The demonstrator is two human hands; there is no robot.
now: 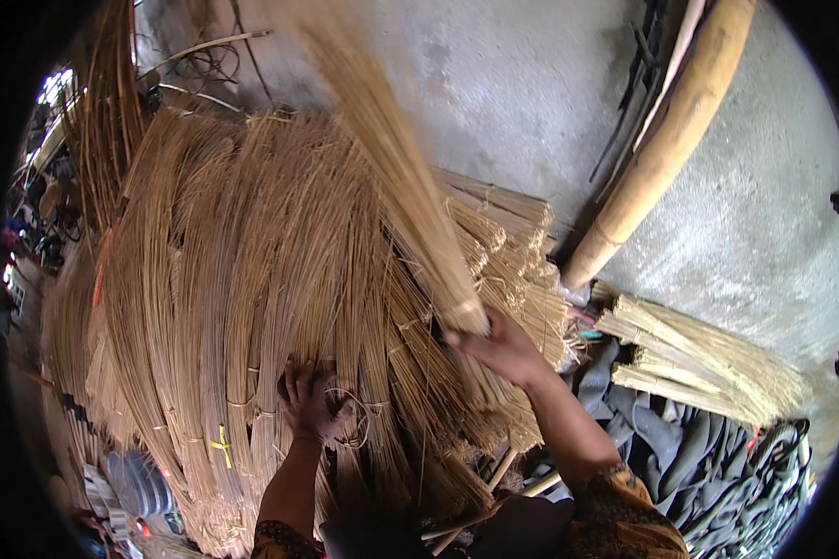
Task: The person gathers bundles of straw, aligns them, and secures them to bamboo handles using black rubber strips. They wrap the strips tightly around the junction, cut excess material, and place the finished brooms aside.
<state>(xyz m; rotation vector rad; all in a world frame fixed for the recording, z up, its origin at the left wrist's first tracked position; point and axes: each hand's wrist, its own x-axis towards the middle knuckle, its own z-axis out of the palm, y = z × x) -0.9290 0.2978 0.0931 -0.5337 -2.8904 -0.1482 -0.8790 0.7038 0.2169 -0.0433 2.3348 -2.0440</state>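
Note:
My right hand point(502, 351) is closed round the butt end of a long bundle of thin straw-like sticks point(410, 205). The bundle slants up and to the left, its tip blurred by motion near the wall. My left hand point(313, 402) lies with fingers spread on a broad heap of similar bundles point(242, 242). Beside its thumb is a loop of thin cane or twine point(352, 424); whether the hand holds it, I cannot tell. Thin ties circle many bundles, and a yellow tie point(221, 447) marks one at the lower left.
More bundles point(522, 233) are stacked with butt ends outward behind my right hand. Paler bundles point(699, 354) rest on dark rubber-like strips point(708, 475) at the right. A thick bamboo pole point(662, 158) leans against the grey wall point(531, 84). Long thin canes point(107, 112) stand at the far left.

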